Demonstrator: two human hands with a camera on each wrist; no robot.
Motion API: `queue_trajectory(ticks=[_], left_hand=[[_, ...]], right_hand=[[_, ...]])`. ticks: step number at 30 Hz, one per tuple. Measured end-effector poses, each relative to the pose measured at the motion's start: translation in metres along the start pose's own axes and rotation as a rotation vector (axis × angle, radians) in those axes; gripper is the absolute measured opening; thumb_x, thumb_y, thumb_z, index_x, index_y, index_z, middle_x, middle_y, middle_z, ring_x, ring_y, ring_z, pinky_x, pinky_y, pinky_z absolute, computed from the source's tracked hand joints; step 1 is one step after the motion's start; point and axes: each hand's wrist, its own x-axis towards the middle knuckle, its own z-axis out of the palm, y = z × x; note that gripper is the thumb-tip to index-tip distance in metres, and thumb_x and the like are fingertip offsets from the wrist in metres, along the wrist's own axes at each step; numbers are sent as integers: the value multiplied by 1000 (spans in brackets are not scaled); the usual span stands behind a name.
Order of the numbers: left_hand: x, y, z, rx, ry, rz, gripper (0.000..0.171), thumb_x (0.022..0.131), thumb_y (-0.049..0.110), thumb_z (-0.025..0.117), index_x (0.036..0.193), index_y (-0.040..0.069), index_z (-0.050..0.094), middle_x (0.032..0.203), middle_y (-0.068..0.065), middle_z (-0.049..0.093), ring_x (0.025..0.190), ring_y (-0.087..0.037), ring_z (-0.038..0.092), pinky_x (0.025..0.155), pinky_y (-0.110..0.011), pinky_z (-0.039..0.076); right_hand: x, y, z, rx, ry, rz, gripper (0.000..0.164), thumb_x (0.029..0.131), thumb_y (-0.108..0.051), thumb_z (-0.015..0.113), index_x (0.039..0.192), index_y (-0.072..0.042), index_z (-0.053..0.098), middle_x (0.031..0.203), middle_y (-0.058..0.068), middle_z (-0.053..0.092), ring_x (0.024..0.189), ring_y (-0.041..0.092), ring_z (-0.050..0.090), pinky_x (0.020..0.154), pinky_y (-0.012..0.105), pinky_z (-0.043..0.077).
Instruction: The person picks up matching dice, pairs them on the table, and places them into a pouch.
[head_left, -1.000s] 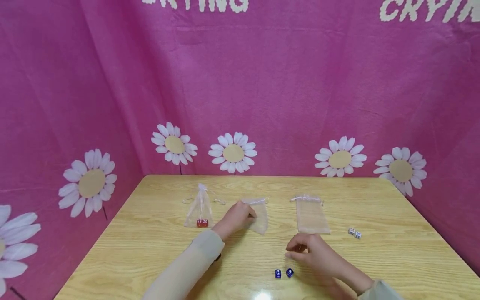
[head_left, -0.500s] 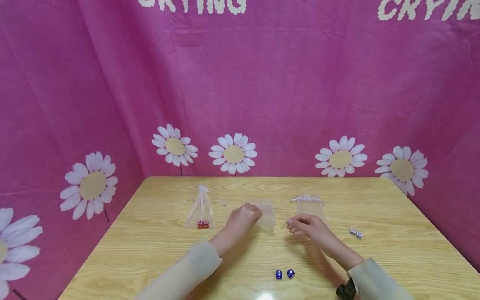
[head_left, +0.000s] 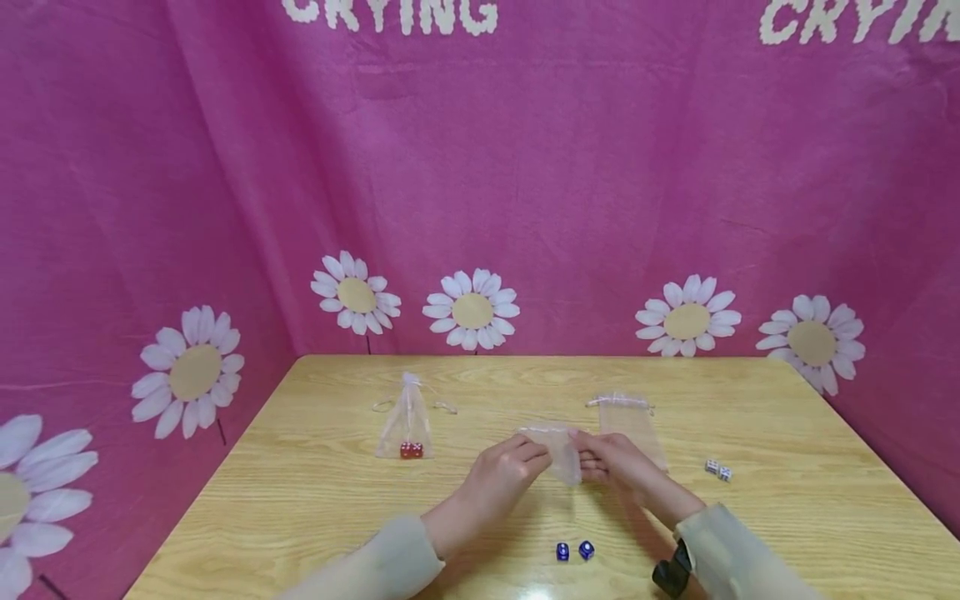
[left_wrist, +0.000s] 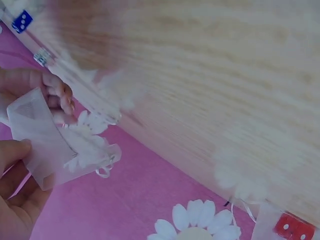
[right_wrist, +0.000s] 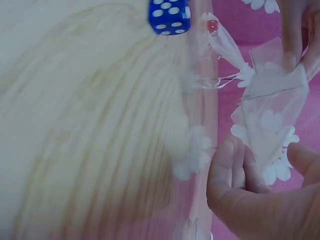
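Observation:
My left hand (head_left: 504,477) pinches a small sheer white drawstring bag (head_left: 558,452) by one side, holding it above the table. At the bag's other edge is my right hand (head_left: 624,468); in the right wrist view its thumb (right_wrist: 303,156) and fingers (right_wrist: 231,162) stand apart on either side of a bag corner. Whether they touch the fabric, I cannot tell. Two blue dice (head_left: 574,551) lie on the table below the hands. Another flat sheer bag (head_left: 632,425) lies behind my right hand, partly hidden by it.
At the left, a drawn-up sheer bag (head_left: 406,421) contains red dice (head_left: 411,451). Two white dice (head_left: 718,471) lie to the right on the wooden table (head_left: 300,500). A pink curtain (head_left: 570,183) with daisies hangs behind the table and along its sides.
My left hand has lifted the bag off the table and brought it right and nearer. My right hand has moved from above the blue dice up to the bag's right edge.

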Motion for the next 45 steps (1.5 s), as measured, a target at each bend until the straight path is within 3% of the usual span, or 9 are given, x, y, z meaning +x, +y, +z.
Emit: queue_trajectory(ticks=[6,12,17,22,28,31,35,38,45], left_hand=[[-5,5,-3,-33,52,54,20,81,10,73,101,16,76,101,7,75,94,-5,66,88,-15,54],[-3,-4,-6,-152,111,-28,38,83,32,78,113,10,73,114,-1,74,107,-13,69,97,-23,53],[5,-17,-7,-313,125,-211,45,83,24,78,122,5,67,124,-8,69,116,-20,65,99,-28,53],[10,-31,-1,-560,89,-514,44,90,22,71,130,7,62,129,-10,67,118,-24,65,98,-34,55],[8,-48,14,-1078,45,-899,44,95,24,64,136,9,57,134,-15,62,123,-29,61,99,-36,54],[4,-53,20,-1340,34,-1032,49,98,25,61,141,5,50,141,-19,56,129,-31,56,102,-36,52],[-1,-54,27,-1627,2,-1115,54,101,25,55,146,-1,40,148,-22,47,135,-32,50,108,-36,48],[-5,-52,29,-1752,-38,-1156,53,102,24,54,146,-1,40,150,-20,45,135,-29,51,110,-37,45],[-7,-44,28,-1720,-105,-1186,42,98,22,61,134,0,56,132,-14,61,107,-10,64,102,-31,52]], right_hand=[[-3,-5,1,37,23,-23,26,102,-23,51,101,0,65,75,-11,66,70,-1,63,69,17,56],[-5,-13,3,-97,120,-48,39,99,-27,57,113,9,64,81,-12,65,74,0,58,70,18,53],[-4,-13,3,-102,132,-63,46,99,-29,58,121,11,60,91,-9,72,80,0,63,76,19,55],[-3,-14,4,-82,138,-77,45,99,-28,58,120,11,60,104,1,72,88,1,65,82,20,56],[-1,-16,4,-85,130,-139,40,100,-23,56,116,13,60,102,3,72,89,2,65,82,19,56],[0,-16,4,-99,128,-159,40,99,-24,57,115,13,60,98,1,72,87,2,66,81,19,56],[1,-17,4,-117,124,-189,43,99,-24,58,116,15,59,93,-3,71,86,3,66,81,20,56],[2,-18,5,-157,139,-210,42,99,-26,59,112,14,62,89,-7,70,85,2,65,81,19,55],[0,-20,7,-261,195,-230,37,96,-29,62,104,6,67,87,-7,70,82,2,60,79,23,51]])
